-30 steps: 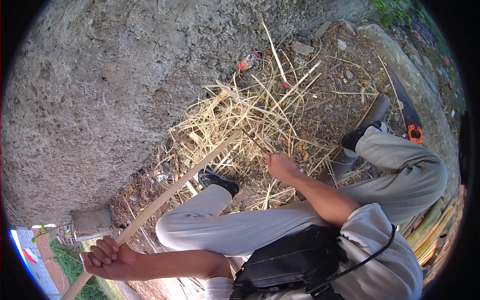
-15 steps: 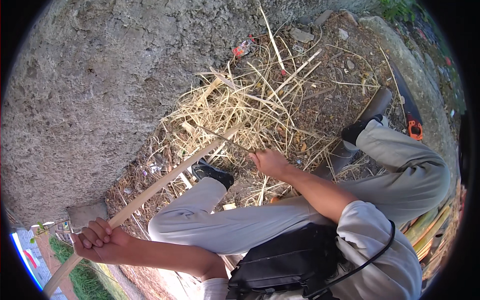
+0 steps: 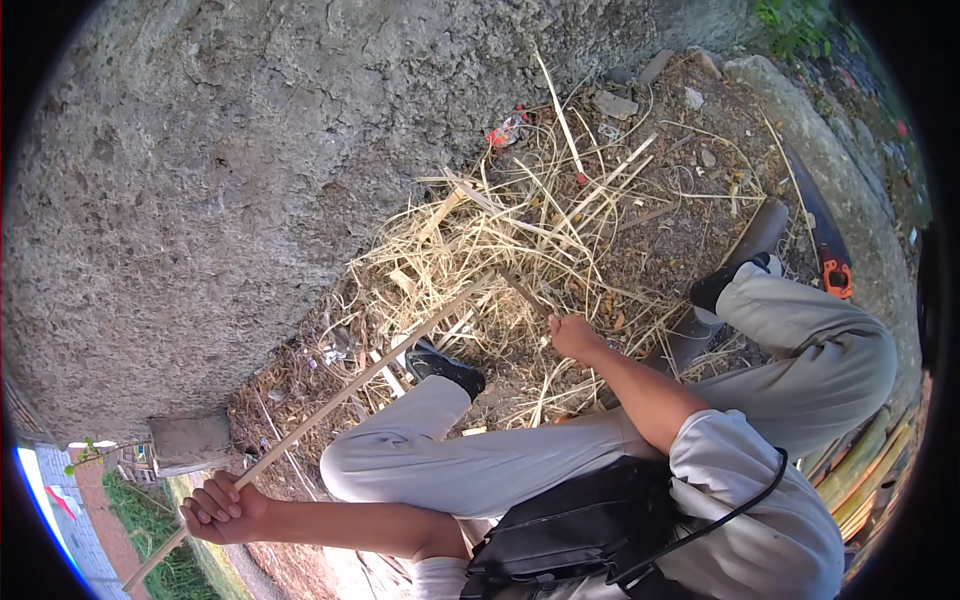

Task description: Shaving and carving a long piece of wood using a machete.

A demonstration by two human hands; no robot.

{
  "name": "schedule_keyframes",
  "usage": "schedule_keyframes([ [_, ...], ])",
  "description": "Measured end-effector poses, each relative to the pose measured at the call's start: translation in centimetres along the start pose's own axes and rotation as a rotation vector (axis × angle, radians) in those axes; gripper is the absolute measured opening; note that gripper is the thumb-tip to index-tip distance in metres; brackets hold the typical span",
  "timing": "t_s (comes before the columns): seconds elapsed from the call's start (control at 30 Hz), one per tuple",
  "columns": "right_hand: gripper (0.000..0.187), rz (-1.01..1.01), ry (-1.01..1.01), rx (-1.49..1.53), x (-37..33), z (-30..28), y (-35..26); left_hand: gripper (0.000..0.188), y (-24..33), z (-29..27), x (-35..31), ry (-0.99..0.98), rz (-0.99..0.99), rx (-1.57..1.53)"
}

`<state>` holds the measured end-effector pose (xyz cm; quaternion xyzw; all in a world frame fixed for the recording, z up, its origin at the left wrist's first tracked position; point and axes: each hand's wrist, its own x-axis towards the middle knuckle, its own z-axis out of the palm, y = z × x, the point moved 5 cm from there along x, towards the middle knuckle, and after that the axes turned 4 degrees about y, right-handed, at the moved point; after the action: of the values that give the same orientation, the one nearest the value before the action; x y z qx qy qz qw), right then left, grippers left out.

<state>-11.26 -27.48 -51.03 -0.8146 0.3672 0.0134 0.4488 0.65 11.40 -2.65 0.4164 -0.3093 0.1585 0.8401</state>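
Observation:
My left hand [image 3: 225, 508] is closed around a long pale bamboo strip [image 3: 345, 397] at the lower left. The strip slants up to the right, narrow side showing, and its far end is above the shavings. In my right hand [image 3: 577, 338] is a knife [image 3: 523, 292] with a dark, narrow blade pointing up and left. The blade's tip lies close to the strip's far end; whether they touch I cannot tell. My fingers hide the knife's handle. Below the blade spreads a heap of thin pale shavings [image 3: 470, 235].
A rough grey wall [image 3: 200, 200] rises on the left. At the right lie a handsaw [image 3: 825, 235] with an orange handle and a thick dark pole [image 3: 757, 232] near my foot. Split bamboo pieces [image 3: 865, 468] are stacked at the lower right. A black bag [image 3: 570, 520] rests at my waist.
The strip has turned from its broad face to its narrow side. Both hands have shifted right in view, and the blade now slants more steeply. The whole scene has shifted slightly down and right.

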Motion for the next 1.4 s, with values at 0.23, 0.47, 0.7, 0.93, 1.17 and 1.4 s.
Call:
schedule_keyframes([
  [0.23,0.045,0.389,-0.147,1.021,-3.6,-5.1,-10.8,0.034,3.8,0.5,1.0,0.027,0.136,-0.101],
  [0.47,0.018,0.473,-0.335,1.734,-8.6,-13.9,-19.7,0.022,-5.8,2.3,0.3,0.627,0.219,-0.042],
  [0.7,0.011,0.476,-0.603,1.808,-11.9,-16.1,-20.7,0.023,-4.5,-1.2,-1.5,0.892,0.270,0.131],
  [0.93,0.010,0.420,-0.370,1.751,-11.3,-16.9,-17.8,0.032,7.6,0.6,0.8,0.420,0.353,0.206],
  [1.17,0.030,0.109,-0.054,1.356,-10.3,-19.5,-15.3,0.033,7.0,2.1,2.1,0.370,0.333,-0.168],
  [1.4,0.036,0.101,0.169,1.390,-8.3,-15.4,-11.8,0.022,-20.3,6.4,-5.5,0.861,-0.329,-0.280],
])
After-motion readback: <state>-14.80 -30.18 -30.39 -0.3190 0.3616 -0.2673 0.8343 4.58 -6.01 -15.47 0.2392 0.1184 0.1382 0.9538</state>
